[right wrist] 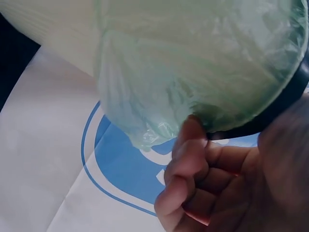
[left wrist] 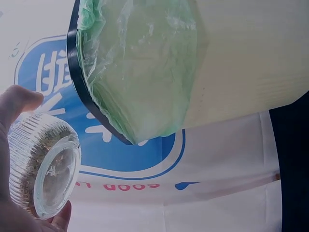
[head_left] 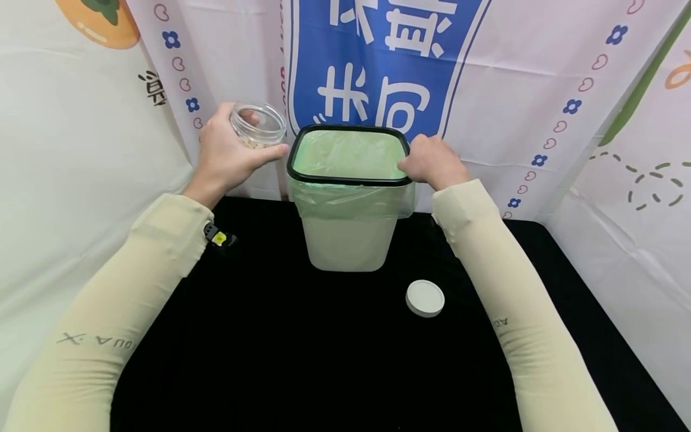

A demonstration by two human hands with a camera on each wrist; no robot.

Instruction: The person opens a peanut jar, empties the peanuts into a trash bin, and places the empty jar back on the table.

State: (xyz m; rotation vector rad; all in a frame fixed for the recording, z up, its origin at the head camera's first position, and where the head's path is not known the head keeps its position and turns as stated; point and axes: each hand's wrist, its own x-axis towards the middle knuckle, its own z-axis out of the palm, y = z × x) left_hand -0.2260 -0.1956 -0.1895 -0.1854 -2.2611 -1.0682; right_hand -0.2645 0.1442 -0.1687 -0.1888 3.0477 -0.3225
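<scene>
My left hand [head_left: 224, 150] grips a clear, lidless glass jar [head_left: 258, 129] at the left of the bin, level with its rim. Small pale bits lie in the bottom of the jar. In the left wrist view the jar [left wrist: 46, 164] shows ribbed sides and a round base. A white trash bin [head_left: 348, 243] with a black rim stands on the black table, lined with a thin green trash bag [head_left: 351, 201] folded over its edge. At the bin's right corner my right hand [head_left: 434, 161] grips the rim, its curled fingers [right wrist: 190, 140] showing from beneath in the right wrist view.
A round white lid [head_left: 425, 298] lies on the black table [head_left: 302, 348], to the right in front of the bin. Printed curtains [head_left: 540, 90] hang close behind the bin and along both sides. A small black device with a yellow mark [head_left: 218, 238] is by the left cuff.
</scene>
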